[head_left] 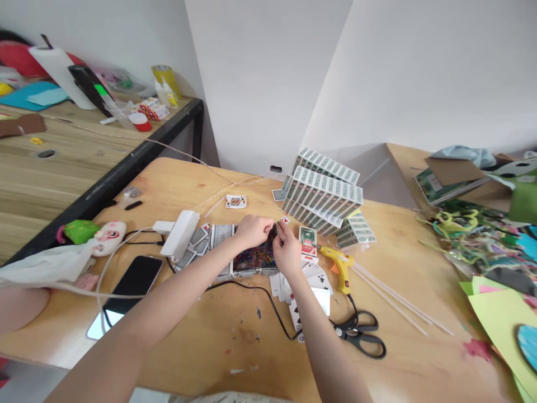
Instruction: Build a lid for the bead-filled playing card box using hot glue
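My left hand [253, 230] and my right hand [287, 249] meet at the top right of a dark, multicoloured shiny piece [254, 259]. Fingers of both hands are bent and closed around something small and dark at that edge, too small to make out. Grey-backed playing cards [221, 238] lie flat along the left of the dark piece. Face-up cards [318, 274] spread beneath and beside my right wrist. A green and red card box [308, 236] lies just right of my right hand, with a yellow glue gun [340, 266] beyond it.
Stacked card boxes [325, 193] stand at the back. Black scissors [363, 334] and white glue sticks [392, 296] lie to the right. A black cable crosses the front. On the left are a phone [134, 282], a white power strip [180, 235] and a mask-like toy [109, 238].
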Demonstrator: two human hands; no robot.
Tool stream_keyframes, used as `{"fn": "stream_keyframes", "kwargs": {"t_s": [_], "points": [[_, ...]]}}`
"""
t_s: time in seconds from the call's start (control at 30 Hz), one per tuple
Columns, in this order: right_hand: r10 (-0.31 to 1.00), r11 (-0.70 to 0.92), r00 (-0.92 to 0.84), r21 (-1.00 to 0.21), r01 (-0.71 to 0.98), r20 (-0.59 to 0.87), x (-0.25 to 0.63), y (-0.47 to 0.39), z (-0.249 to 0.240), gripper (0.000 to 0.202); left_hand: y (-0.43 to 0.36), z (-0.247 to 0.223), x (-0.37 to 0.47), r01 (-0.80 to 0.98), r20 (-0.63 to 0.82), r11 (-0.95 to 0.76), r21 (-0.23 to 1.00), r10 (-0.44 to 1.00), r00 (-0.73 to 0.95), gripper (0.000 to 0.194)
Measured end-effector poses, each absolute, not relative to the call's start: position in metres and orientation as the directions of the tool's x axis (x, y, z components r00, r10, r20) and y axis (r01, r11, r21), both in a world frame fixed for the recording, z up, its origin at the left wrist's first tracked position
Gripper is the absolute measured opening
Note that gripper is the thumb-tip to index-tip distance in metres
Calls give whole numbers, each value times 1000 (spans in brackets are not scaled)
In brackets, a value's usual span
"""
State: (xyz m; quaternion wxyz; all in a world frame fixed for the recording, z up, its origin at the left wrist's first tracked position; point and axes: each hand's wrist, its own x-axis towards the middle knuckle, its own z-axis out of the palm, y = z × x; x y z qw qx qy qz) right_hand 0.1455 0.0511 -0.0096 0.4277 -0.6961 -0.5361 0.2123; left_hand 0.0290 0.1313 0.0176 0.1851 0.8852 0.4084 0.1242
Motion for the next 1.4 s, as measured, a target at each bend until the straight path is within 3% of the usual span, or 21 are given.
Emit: {"fn": "stream_keyframes", "kwargs": {"t_s": [1.4], "points": [[923, -65, 350, -830, 554, 162, 146, 51, -11, 46, 128, 21, 29, 701, 55, -593, 396, 778, 626, 13]]}}
